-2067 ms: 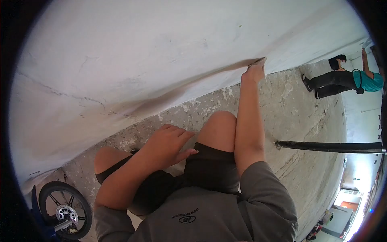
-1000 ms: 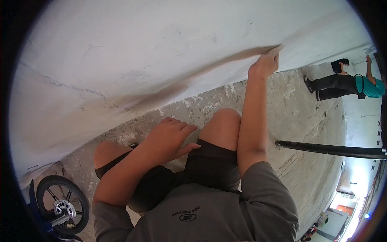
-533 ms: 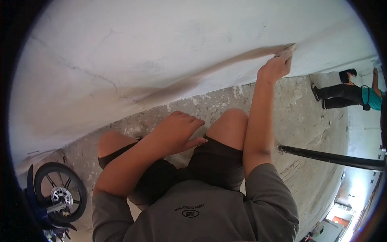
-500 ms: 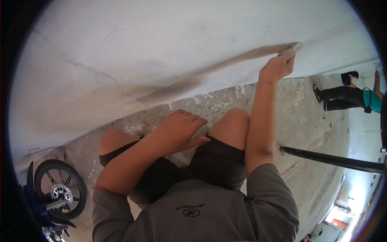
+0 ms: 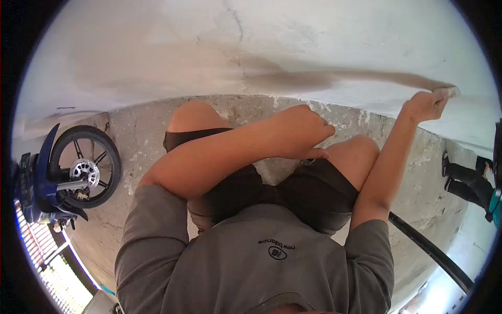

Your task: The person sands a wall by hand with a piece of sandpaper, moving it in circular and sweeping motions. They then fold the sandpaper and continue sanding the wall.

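My right hand (image 5: pixel 430 105) reaches out at far right, its closed fingers pressed near the white wall (image 5: pixel 172 57). A small pale, flat piece seems to be in its grip, but I cannot make out what it is. A dark shadow of the arm stretches along the wall from there. Over my lap, between the knees, hangs my left hand (image 5: pixel 303 131). Its fingers are loosely bent, the thumb apart from them, and nothing shows in it.
A motorbike's front wheel (image 5: pixel 83 166) stands at the left by the wall. Rough concrete floor (image 5: pixel 141 136) lies under my knees. A black pole (image 5: pixel 429 251) slants beside my right elbow. Another person's dark-trousered legs (image 5: pixel 468 183) show at the far right.
The view has swung, bringing more of the motorbike in. In the picture, my right hand is farther right and lower along the wall; my left hand is farther right, its fingers more bent.
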The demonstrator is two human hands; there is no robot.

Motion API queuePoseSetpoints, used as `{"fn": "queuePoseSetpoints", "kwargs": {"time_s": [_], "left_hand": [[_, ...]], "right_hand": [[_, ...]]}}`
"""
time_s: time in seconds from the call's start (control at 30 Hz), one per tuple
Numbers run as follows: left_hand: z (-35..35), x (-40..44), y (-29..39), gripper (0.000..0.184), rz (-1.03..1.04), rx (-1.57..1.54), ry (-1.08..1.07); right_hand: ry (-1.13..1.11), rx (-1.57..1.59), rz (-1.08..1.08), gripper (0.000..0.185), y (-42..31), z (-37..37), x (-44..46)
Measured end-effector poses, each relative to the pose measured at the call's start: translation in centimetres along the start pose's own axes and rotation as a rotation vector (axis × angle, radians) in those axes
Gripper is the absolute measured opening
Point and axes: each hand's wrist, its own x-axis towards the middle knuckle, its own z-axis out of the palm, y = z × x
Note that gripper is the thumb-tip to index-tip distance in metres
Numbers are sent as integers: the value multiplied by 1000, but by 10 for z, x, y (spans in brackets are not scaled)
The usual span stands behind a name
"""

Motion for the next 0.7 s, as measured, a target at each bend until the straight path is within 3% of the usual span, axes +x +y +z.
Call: {"fn": "queuePoseSetpoints", "kwargs": {"time_s": [0.07, 0.1, 0.17, 0.3, 0.37, 0.5, 0.57, 0.7], "left_hand": [[-1, 0, -2, 48, -14, 6, 22], [2, -1, -6, 46, 8, 0, 58], [0, 1, -8, 45, 4, 0, 113], [3, 2, -4, 42, 0, 7, 52], [5, 1, -5, 41, 31, 11, 89], [1, 2, -5, 43, 20, -11, 92], [1, 2, -7, 43, -5, 3, 71], [6, 3, -9, 43, 10, 19, 113]], "right_hand": [[31, -6, -125, 49, 58, -5, 23], [19, 16, -129, 49, 47, 0, 22], [139, 92, 120, 47, 8, 3, 16], [-16, 84, 185, 49, -30, 6, -5], [5, 82, 54, 52, -15, 9, 2], [88, 247, 150, 52, -34, 21, 0], [169, 186, -13, 51, -12, 31, -2], [72, 33, 45, 51, -14, 18, -8]]}}
